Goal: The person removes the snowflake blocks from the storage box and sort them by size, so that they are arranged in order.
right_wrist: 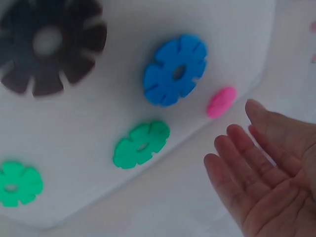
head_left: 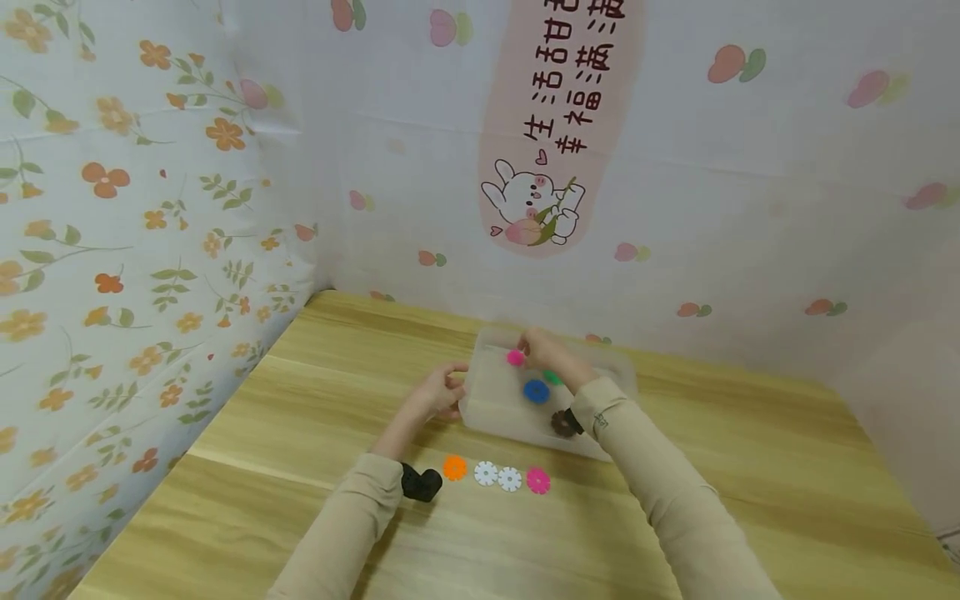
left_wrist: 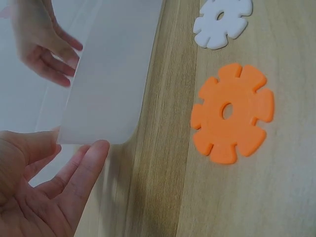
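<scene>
A translucent plastic box (head_left: pixel 491 414) stands on the table. My left hand (head_left: pixel 438 394) holds its left end; in the left wrist view the thumb of that hand (left_wrist: pixel 54 190) lies at the rim and the fingers touch the outer wall. Over the box's far side is my right hand (head_left: pixel 543 350), fingers loosely extended, holding nothing. In the right wrist view, that hand (right_wrist: pixel 274 173) hovers beside a pink notched disc (right_wrist: pixel 221 102), apart from it. Other notched discs lie in the box: blue (right_wrist: pixel 160 81), dark brown (right_wrist: pixel 79 44) and two green ones, the nearer green disc (right_wrist: pixel 131 147) among them.
Before the box, a row of notched discs lies on the wooden table (head_left: pixel 247 433): an orange disc (head_left: pixel 450 461), two white discs, one white disc (head_left: pixel 481 479) next to the orange, and a pink disc (head_left: pixel 532 487). Patterned curtains (head_left: pixel 405 167) hang behind and at left.
</scene>
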{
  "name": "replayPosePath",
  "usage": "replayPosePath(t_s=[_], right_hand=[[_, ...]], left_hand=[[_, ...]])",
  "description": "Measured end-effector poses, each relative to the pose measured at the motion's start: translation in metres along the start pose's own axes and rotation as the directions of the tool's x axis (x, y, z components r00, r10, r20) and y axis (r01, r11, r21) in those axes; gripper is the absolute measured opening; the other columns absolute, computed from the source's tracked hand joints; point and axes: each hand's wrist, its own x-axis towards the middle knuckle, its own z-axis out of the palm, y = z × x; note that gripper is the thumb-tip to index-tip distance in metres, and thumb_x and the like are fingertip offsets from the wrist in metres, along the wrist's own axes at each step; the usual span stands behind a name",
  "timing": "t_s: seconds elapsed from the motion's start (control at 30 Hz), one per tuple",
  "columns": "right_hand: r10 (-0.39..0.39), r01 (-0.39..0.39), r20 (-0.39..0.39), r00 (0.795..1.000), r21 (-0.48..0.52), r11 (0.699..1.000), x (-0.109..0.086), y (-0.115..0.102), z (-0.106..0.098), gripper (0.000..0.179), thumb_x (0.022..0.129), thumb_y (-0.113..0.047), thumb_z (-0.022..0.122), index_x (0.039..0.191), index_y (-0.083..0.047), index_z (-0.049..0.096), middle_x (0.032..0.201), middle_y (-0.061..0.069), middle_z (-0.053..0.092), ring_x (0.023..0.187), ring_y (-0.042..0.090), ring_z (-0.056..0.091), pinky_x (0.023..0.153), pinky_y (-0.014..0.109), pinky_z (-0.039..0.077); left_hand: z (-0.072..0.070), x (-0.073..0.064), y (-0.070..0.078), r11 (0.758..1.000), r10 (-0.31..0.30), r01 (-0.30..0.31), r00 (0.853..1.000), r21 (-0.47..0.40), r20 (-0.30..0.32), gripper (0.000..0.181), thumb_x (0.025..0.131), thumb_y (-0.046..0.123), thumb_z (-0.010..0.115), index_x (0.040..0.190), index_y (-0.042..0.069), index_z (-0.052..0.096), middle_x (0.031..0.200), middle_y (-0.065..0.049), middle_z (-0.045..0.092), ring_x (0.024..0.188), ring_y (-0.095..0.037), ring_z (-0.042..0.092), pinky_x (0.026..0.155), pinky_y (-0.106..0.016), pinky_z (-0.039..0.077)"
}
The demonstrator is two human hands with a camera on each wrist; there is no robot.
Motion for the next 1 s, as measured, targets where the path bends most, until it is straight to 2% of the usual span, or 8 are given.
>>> replayPosePath(t_s=[0.07,0.13,0.2,0.27,0.37,0.43,0.77,1.0], right_hand=[[-0.064,0.063,-0.022,0.998,-0.049,0.997,0.033,0.044,0.026,0.043,0.069,-0.007,0.077,0.108,0.0,0.062,0.101,0.013,0.064,0.091,0.026,0.06,0.074,0.031,0.052],[-0.104,0.104,-0.008,0.994,-0.067,0.992,0.032,0.051,0.03,0.042,0.07,-0.006,0.076,0.109,-0.002,0.062,0.105,0.013,0.064,0.096,0.026,0.059,0.079,0.031,0.051],[-0.096,0.098,0.023,0.995,-0.079,0.992,0.016,0.033,0.022,0.038,0.072,-0.001,0.072,0.108,-0.002,0.063,0.108,0.011,0.064,0.1,0.026,0.058,0.084,0.032,0.05],[-0.064,0.072,0.082,0.995,-0.093,0.993,-0.013,-0.005,0.002,0.033,0.074,0.003,0.066,0.107,-0.004,0.064,0.108,0.01,0.064,0.101,0.025,0.057,0.087,0.036,0.048],[-0.049,0.059,0.076,0.996,-0.134,0.989,-0.049,-0.053,-0.02,0.032,0.074,0.011,0.06,0.102,-0.002,0.066,0.105,0.012,0.065,0.101,0.028,0.057,0.089,0.04,0.047],[-0.076,0.084,0.058,0.995,-0.157,0.984,-0.062,-0.067,-0.028,0.033,0.072,0.013,0.059,0.102,0.002,0.064,0.103,0.015,0.064,0.099,0.03,0.058,0.087,0.039,0.048],[-0.005,0.009,0.06,0.998,-0.052,0.999,-0.061,-0.072,-0.035,0.027,0.076,0.004,0.065,0.102,0.007,0.061,0.102,0.018,0.062,0.095,0.029,0.058,0.082,0.035,0.05],[-0.062,0.062,0.044,0.997,0.01,0.998,-0.062,-0.072,-0.037,0.024,0.075,0.015,0.054,0.097,0.008,0.063,0.098,0.021,0.064,0.094,0.031,0.059,0.081,0.035,0.052]], left_hand=[[0.004,0.0,0.001,1.0,0.006,-0.006,1.0,-0.001,0.013,0.044,0.092,-0.001,0.048,0.135,0.004,0.039,0.12,-0.026,0.055,0.088,-0.027,0.062,0.057,-0.028,0.055],[0.008,0.0,0.001,1.0,0.012,-0.012,1.0,-0.001,0.025,0.044,0.092,-0.001,0.048,0.135,0.003,0.039,0.121,-0.026,0.055,0.089,-0.027,0.062,0.057,-0.028,0.055],[0.01,-0.001,0.0,1.0,0.011,-0.011,0.999,-0.003,0.03,0.044,0.092,-0.001,0.048,0.135,0.004,0.04,0.121,-0.025,0.055,0.09,-0.027,0.062,0.057,-0.028,0.055],[0.011,-0.002,-0.001,1.0,0.012,-0.012,0.999,0.003,0.031,0.044,0.092,-0.002,0.047,0.135,0.004,0.04,0.121,-0.025,0.055,0.091,-0.027,0.063,0.058,-0.028,0.056],[0.012,-0.004,-0.002,1.0,0.001,-0.001,1.0,0.006,0.024,0.044,0.092,-0.001,0.048,0.135,0.006,0.041,0.12,-0.024,0.056,0.092,-0.028,0.062,0.059,-0.028,0.056],[0.011,-0.004,-0.002,1.0,0.002,-0.002,1.0,0.009,0.021,0.044,0.092,-0.001,0.048,0.135,0.006,0.04,0.119,-0.024,0.056,0.091,-0.028,0.062,0.058,-0.028,0.056],[0.005,-0.001,0.001,1.0,0.006,-0.006,1.0,-0.027,-0.007,0.044,0.091,-0.002,0.048,0.134,0.004,0.04,0.12,-0.026,0.055,0.085,-0.024,0.062,0.051,-0.024,0.053],[0.002,0.001,-0.002,1.0,-0.012,0.012,1.0,-0.013,-0.02,0.044,0.092,0.0,0.048,0.135,0.006,0.041,0.118,-0.025,0.054,0.088,-0.027,0.061,0.055,-0.026,0.055]])
